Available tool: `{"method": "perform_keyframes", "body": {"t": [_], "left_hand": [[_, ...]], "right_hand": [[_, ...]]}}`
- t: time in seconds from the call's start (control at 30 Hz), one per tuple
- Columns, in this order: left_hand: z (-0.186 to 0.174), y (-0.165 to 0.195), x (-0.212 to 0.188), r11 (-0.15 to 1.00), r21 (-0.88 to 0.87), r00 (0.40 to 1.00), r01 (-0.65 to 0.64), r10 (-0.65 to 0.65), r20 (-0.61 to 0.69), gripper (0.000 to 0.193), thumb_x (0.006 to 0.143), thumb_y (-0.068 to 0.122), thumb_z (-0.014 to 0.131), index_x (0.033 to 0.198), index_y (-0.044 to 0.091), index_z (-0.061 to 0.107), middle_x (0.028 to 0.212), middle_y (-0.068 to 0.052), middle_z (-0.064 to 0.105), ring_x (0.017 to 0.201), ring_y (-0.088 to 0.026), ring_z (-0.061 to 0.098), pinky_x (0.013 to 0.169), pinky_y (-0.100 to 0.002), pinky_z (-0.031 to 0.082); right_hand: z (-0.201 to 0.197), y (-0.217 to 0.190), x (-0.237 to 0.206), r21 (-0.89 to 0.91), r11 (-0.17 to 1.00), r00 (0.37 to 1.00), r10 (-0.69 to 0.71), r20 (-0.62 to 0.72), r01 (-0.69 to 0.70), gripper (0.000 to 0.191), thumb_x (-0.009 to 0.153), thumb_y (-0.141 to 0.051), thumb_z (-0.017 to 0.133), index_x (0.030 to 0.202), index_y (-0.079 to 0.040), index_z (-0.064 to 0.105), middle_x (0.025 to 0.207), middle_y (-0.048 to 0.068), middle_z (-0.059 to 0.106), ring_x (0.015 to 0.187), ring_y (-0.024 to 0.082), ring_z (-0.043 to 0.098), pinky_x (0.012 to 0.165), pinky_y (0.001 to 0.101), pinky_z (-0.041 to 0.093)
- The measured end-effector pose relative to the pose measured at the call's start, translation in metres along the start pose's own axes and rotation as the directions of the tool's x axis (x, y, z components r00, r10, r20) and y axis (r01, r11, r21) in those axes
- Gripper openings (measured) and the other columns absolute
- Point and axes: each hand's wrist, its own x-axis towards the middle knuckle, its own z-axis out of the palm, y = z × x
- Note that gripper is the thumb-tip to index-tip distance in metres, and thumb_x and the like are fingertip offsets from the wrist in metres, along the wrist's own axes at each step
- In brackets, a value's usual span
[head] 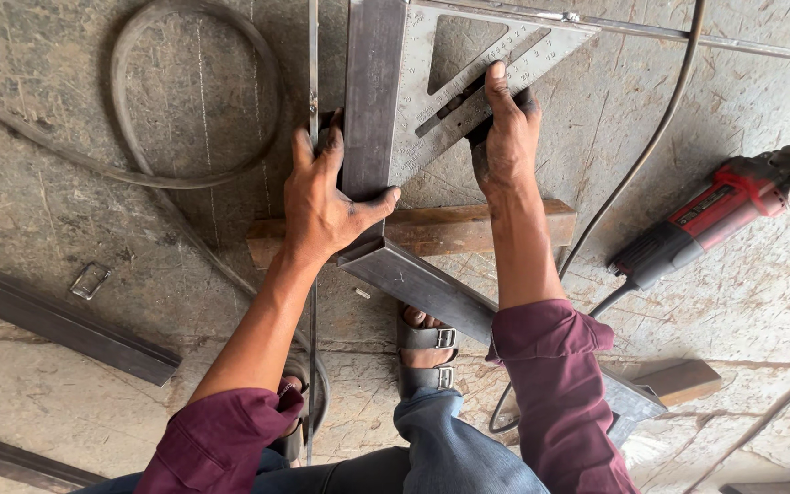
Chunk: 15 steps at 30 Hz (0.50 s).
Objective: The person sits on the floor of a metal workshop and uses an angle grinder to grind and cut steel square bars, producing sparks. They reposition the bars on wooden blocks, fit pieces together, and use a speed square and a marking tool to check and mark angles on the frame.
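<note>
the left hand (pixel 326 206) is gripping the upright steel bar (pixel 372 91), thumb wrapped across its right face and fingers curled round its left edge, so the hand is clamped on the bar. the right hand (pixel 505 137) is pressing flat on the metal triangle square (pixel 496 55), fingers stretched out and together along its slanted edge, palm down, not closed round anything.

the upright steel bar is running from the middle of the scene away to the far edge. its near end is meeting a second steel bar (pixel 432 293) that is slanting off to the near right, passing under the right forearm, so the two are forming a corner just under the left hand. the triangle square is lying just to the right of the upright bar, one straight edge touching it. a wooden block (pixel 450 229) is lying crosswise under the corner, sticking out on both sides.

a sandalled foot (pixel 427 343) is standing on the floor just near the corner, beside the slanted bar. to the far right a red and black angle grinder (pixel 715 215) is lying on the concrete floor (pixel 93 384), its cable (pixel 651 137) trailing up to the far edge. a grey hose (pixel 185 174) is looping on the far left. a loose steel bar (pixel 70 327) is lying on the near left, with a small metal buckle (pixel 90 281) just beyond it. a smaller wooden block (pixel 683 380) is lying on the near right.
</note>
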Motion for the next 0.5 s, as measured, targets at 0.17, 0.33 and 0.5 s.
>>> {"method": "perform_keyframes", "body": {"t": [0.17,0.33,0.5], "left_hand": [[0.003,-0.005,-0.001,0.999,0.024,0.999,-0.029,0.030,-0.030,0.097,0.068,0.041,0.098,0.137,-0.011,0.055,0.128,-0.026,0.048,0.109,-0.040,0.066,0.085,-0.044,0.064],[0.008,-0.009,-0.002,0.999,0.038,0.998,-0.012,0.014,-0.062,0.096,0.064,0.042,0.099,0.136,-0.006,0.057,0.125,-0.026,0.049,0.101,-0.040,0.067,0.079,-0.047,0.062],[0.009,-0.012,-0.001,0.999,0.019,0.999,0.026,-0.026,-0.019,0.099,0.066,0.044,0.097,0.138,-0.009,0.055,0.125,-0.026,0.049,0.102,-0.041,0.068,0.079,-0.047,0.062]], "right_hand": [[-0.007,-0.007,-0.001,-0.005,0.998,0.998,0.056,-0.004,-0.056,0.041,0.097,-0.025,0.075,0.123,0.004,0.060,0.111,0.013,0.069,0.100,0.025,0.070,0.090,0.0431,0.063],[-0.032,-0.041,-0.005,-0.227,0.967,0.978,0.069,-0.196,-0.114,0.035,0.098,-0.026,0.074,0.115,0.004,0.065,0.102,0.014,0.073,0.087,0.025,0.075,0.076,0.0421,0.066],[-0.055,-0.091,-0.041,-0.598,0.769,0.934,-0.006,-0.358,-0.224,0.039,0.098,-0.029,0.073,0.115,0.006,0.070,0.102,0.019,0.075,0.082,0.025,0.077,0.074,0.0369,0.068]]}}
